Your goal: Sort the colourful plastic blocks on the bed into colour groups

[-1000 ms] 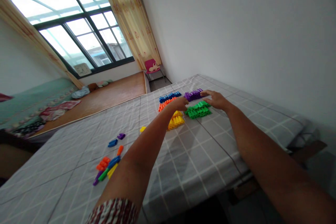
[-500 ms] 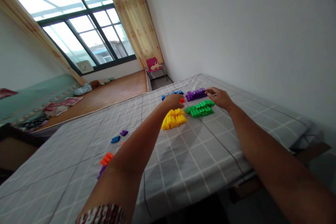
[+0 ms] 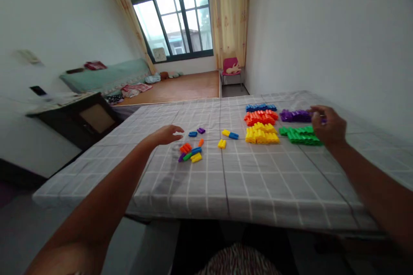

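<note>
My left hand [image 3: 166, 134] hovers with fingers apart beside loose plastic tube pieces, holding nothing. Close to it are orange pieces [image 3: 186, 148], a blue pair [image 3: 192, 134], a purple piece [image 3: 201, 130], a green piece [image 3: 187, 156] and a yellow pair [image 3: 196, 157]. At the right, my right hand [image 3: 332, 126] is curled by the end of the purple row [image 3: 295, 115]. A bit of purple shows between its thumb and fingers; its exact form is hard to make out. In front of that row lies the green row [image 3: 301, 135], partly behind the hand.
Yellow [image 3: 262, 134], orange [image 3: 260, 117] and blue rows [image 3: 260, 107] lie right of centre. A yellow-and-blue piece [image 3: 230, 134] and a yellow pair [image 3: 222, 144] lie mid-bed. The checked sheet [image 3: 251, 176] covers the surface; a wall [image 3: 338, 43] borders its right side.
My left hand has left the orange row and swung left to the loose pieces; the orange bit at its fingers is gone from it. My right hand stays by the purple row. The view has turned left.
</note>
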Tool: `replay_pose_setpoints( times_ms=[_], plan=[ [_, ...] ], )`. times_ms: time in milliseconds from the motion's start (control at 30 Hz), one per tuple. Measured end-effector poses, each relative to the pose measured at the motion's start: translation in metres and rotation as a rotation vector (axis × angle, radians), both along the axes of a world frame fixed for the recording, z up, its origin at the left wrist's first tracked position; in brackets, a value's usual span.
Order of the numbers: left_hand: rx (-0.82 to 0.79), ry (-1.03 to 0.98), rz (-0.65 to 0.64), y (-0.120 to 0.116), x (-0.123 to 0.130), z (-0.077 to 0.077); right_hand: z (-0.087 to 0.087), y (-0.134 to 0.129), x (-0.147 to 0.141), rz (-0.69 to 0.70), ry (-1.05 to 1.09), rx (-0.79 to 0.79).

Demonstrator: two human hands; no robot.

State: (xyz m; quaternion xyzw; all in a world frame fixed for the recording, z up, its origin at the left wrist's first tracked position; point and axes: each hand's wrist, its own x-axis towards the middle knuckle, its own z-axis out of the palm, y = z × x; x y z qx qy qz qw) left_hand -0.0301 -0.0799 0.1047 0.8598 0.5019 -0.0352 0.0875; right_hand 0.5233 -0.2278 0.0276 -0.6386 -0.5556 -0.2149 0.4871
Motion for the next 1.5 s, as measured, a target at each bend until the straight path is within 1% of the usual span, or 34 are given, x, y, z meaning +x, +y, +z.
replay_pose_setpoints(
  times_ms=[67,133,200,267,300,333,400,467,533,567,633,733,833,900,1000,1067,1200,1233,1300,1367,1400,1433,1500],
  plan=[
    [-0.032,0.014,0.007,-0.003,-0.024,-0.008,0.011,0.013,-0.043,0.171,-0.090,-0.080],
    [-0.068,0.004,-0.016,-0.008,-0.034,-0.014,0.019,0.026,-0.098,0.396,-0.140,-0.224],
    [-0.136,-0.033,-0.116,-0.015,-0.033,-0.018,0.020,0.037,-0.156,0.618,-0.149,-0.375],
    [-0.235,-0.083,-0.261,-0.025,-0.026,-0.023,0.016,0.044,-0.212,0.808,-0.176,-0.486],
    [-0.269,-0.102,-0.318,-0.030,-0.022,-0.026,0.012,0.047,-0.237,0.879,-0.215,-0.525],
    [-0.275,-0.117,-0.351,-0.036,-0.017,-0.030,0.007,0.049,-0.260,0.934,-0.270,-0.555],
    [-0.191,-0.138,-0.358,-0.046,-0.011,-0.041,-0.002,0.054,-0.298,0.974,-0.378,-0.607],
    [-0.056,-0.156,-0.316,-0.053,-0.008,-0.054,-0.010,0.061,-0.326,0.937,-0.424,-0.663],
    [0.031,-0.169,-0.260,-0.056,-0.009,-0.064,-0.015,0.069,-0.342,0.880,-0.405,-0.722],
    [0.050,-0.168,-0.239,-0.056,-0.010,-0.067,-0.015,0.073,-0.346,0.857,-0.391,-0.750],
    [0.065,-0.155,-0.222,-0.054,-0.014,-0.068,-0.013,0.081,-0.344,0.822,-0.359,-0.791],
    [0.066,-0.118,-0.209,-0.051,-0.017,-0.063,-0.002,0.089,-0.325,0.814,-0.313,-0.836],
    [0.067,-0.098,-0.177,-0.048,-0.011,-0.055,0.010,0.095,-0.303,0.844,-0.333,-0.973],
    [0.063,-0.099,-0.162,-0.044,-0.003,-0.052,0.016,0.096,-0.294,0.765,-0.357,-1.019],
    [0.056,-0.112,-0.129,-0.032,0.010,-0.049,0.017,0.093,-0.294,0.563,-0.356,-0.942],
    [0.046,-0.136,-0.098,-0.020,0.016,-0.050,0.014,0.086,-0.301,0.514,-0.366,-0.914],
    [0.007,-0.276,-0.068,0.008,0.016,-0.056,0.004,0.073,-0.317,0.521,-0.422,-0.899],
    [-0.007,-0.315,-0.066,0.014,0.014,-0.059,0.002,0.071,-0.319,0.542,-0.428,-0.889],
    [-0.051,-0.386,-0.052,0.023,0.008,-0.065,0.001,0.071,-0.316,0.628,-0.417,-0.858],
    [-0.096,-0.452,-0.034,0.026,0.002,-0.071,0.004,0.076,-0.304,0.710,-0.369,-0.814],
    [-0.110,-0.484,-0.032,0.026,-0.001,-0.074,0.008,0.080,-0.293,0.727,-0.341,-0.790],
    [-0.113,-0.516,-0.035,0.025,-0.003,-0.076,0.013,0.085,-0.279,0.727,-0.314,-0.767],
    [-0.097,-0.575,-0.048,0.022,-0.007,-0.081,0.025,0.100,-0.241,0.686,-0.268,-0.738]
  ],
)
